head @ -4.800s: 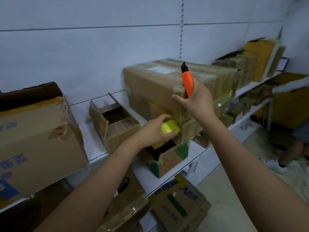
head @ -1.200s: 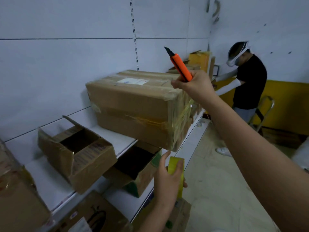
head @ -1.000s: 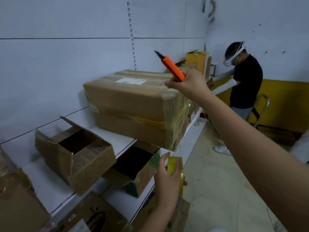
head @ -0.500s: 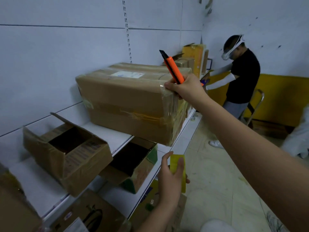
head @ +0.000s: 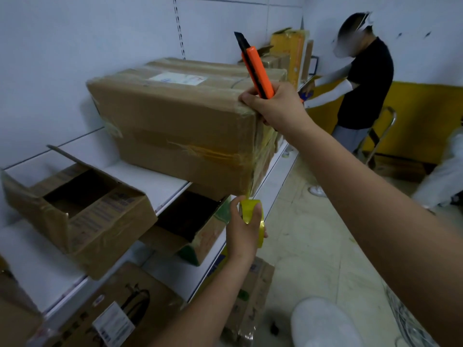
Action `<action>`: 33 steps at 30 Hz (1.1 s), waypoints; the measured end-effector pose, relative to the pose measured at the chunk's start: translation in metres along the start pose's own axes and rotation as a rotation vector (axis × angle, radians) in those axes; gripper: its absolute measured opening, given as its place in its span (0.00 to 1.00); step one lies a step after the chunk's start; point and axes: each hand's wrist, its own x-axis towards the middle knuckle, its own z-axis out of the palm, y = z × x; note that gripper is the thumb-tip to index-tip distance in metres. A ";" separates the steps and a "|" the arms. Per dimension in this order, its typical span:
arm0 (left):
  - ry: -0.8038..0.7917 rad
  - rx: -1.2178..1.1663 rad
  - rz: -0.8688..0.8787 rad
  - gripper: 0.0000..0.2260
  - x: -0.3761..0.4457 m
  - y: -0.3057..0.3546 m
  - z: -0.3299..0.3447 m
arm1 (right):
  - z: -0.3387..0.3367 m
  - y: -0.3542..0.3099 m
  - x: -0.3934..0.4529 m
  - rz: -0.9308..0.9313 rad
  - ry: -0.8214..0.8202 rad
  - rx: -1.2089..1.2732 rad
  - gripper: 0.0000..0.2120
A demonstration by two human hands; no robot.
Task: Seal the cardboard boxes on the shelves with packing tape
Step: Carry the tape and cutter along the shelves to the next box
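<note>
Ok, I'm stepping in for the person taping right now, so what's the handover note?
Left hand grips the yellow packing tape roll below the shelf edge. A strip runs up the large closed cardboard box. Right hand holds the orange utility knife, blade up, at that box's top corner.
Done: box wrapped.
Left: cut the strip; seal the open cardboard box on the shelf.

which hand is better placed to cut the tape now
Probably the right hand: it grips the orange utility knife at the top corner of the large taped cardboard box. The left hand holds the yellow tape roll below the box, its strip running up the box's end.
</note>
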 end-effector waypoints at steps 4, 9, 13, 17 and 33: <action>-0.022 -0.016 -0.161 0.24 0.018 -0.015 -0.006 | 0.001 0.001 -0.001 -0.030 0.011 -0.020 0.10; -0.085 0.030 -0.155 0.24 0.030 -0.015 -0.009 | 0.002 0.003 0.000 -0.061 0.018 -0.036 0.10; -0.126 -0.073 -0.109 0.20 0.030 -0.018 -0.007 | 0.002 0.005 0.001 -0.070 0.025 -0.057 0.10; -0.202 -0.101 -0.118 0.19 0.037 -0.021 -0.011 | 0.001 0.007 -0.001 -0.067 0.027 -0.053 0.10; 0.018 -0.018 -0.066 0.15 0.053 -0.015 -0.006 | 0.002 0.017 -0.019 -0.260 -0.059 -0.091 0.16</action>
